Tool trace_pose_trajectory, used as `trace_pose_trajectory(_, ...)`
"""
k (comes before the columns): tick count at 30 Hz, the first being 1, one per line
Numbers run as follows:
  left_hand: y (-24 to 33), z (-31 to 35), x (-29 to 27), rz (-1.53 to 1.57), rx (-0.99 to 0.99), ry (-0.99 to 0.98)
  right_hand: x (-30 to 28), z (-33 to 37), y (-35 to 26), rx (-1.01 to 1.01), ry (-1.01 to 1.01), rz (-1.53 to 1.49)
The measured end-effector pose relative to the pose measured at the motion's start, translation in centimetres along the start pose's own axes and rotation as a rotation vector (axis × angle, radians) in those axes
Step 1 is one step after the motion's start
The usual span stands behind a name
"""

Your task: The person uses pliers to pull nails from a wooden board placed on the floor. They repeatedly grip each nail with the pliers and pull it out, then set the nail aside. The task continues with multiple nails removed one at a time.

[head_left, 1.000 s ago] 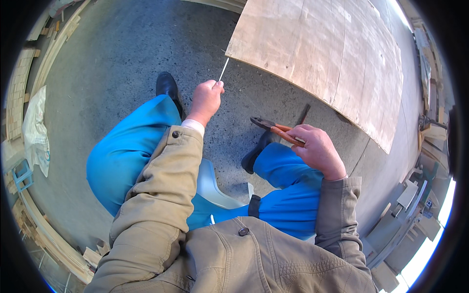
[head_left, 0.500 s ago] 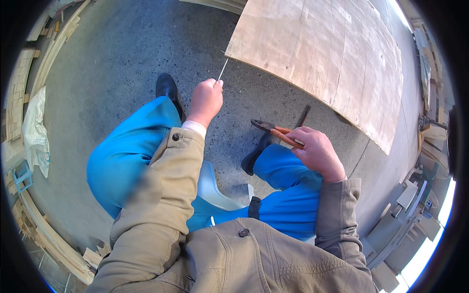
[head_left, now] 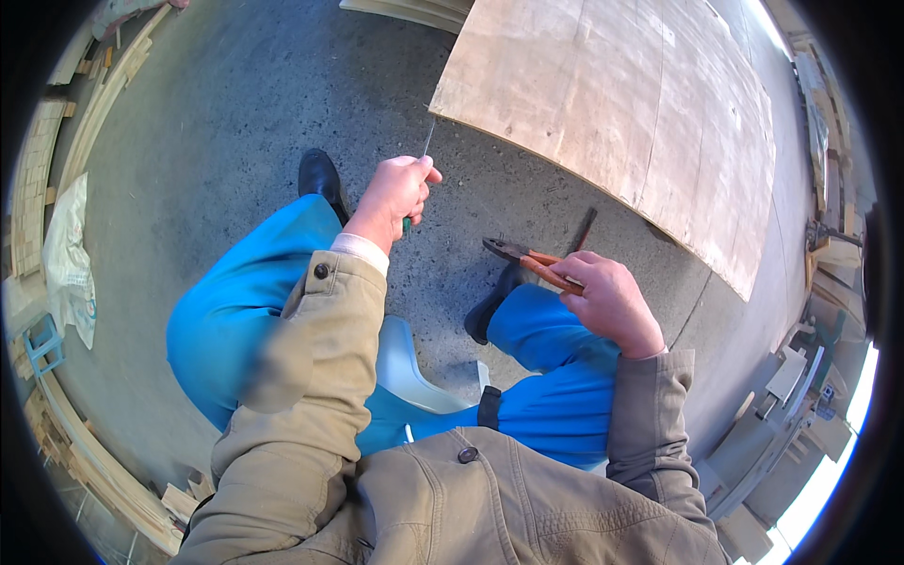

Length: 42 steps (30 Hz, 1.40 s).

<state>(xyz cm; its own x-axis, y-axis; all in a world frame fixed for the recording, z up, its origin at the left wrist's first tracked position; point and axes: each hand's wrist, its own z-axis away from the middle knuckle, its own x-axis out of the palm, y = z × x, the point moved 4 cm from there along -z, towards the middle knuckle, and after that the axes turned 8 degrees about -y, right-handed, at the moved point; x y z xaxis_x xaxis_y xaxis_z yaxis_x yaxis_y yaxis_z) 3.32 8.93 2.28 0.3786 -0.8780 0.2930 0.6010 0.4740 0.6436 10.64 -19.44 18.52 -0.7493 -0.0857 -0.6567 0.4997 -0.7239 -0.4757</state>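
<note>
My left hand [head_left: 391, 196] is closed around a screwdriver [head_left: 429, 141]. Its thin metal shaft points away from me to the near left corner of a plywood sheet [head_left: 603, 104], and a bit of green handle shows below my fingers. Whether the tip touches the wood, I cannot tell. Over my right knee, my right hand [head_left: 607, 297] grips pliers [head_left: 537, 261] by their worn orange handles, the dark jaws pointing left. Behind the pliers a narrow dark bar [head_left: 586, 229] slants up from the concrete floor [head_left: 226, 104].
Beneath me is a pale plastic stool [head_left: 400, 363]. Stacked boards [head_left: 405, 9] lie at the far edge, left of the plywood. Timber strips [head_left: 108, 94] and a white sack [head_left: 71, 264] line the left side. Wood pieces and tools [head_left: 791, 386] crowd the right.
My left hand has turned, its thumb side lifting and the green handle coming into sight. The right hand with the pliers has dropped very slightly.
</note>
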Motion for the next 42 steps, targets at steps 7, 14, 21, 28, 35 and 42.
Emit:
trace_pose_trajectory(7, -1.7, -2.3, -1.8, -0.756, 0.622, 0.384, 0.1, 0.0, 0.3, 0.012, 0.032, -0.011)
trace_pose_trajectory(14, -2.6, -3.0, -1.4, -0.895, 0.511, 0.553, 0.4, -0.5, 0.8, 0.023, 0.05, -0.008)
trace_pose_trajectory(21, -2.7, -3.7, -1.3, -0.713, 0.526, 0.474, -3.4, -2.2, -1.0, -0.091, 0.473, -0.458)
trace_pose_trajectory(28, -1.5, -2.9, -1.5, -0.757, 0.478, 0.466, -8.6, -14.5, -1.6, -0.246, 0.811, -0.267)
trace_pose_trajectory(35, -1.2, -2.7, -1.9, -0.739, 0.466, 0.446, -4.6, -24.4, 3.2, -0.043, 0.789, 0.125)
trace_pose_trajectory(42, -0.7, -3.5, -3.1, -0.727, 0.531, 0.348, -4.2, -24.5, 4.2, -0.099, 0.833, 0.114)
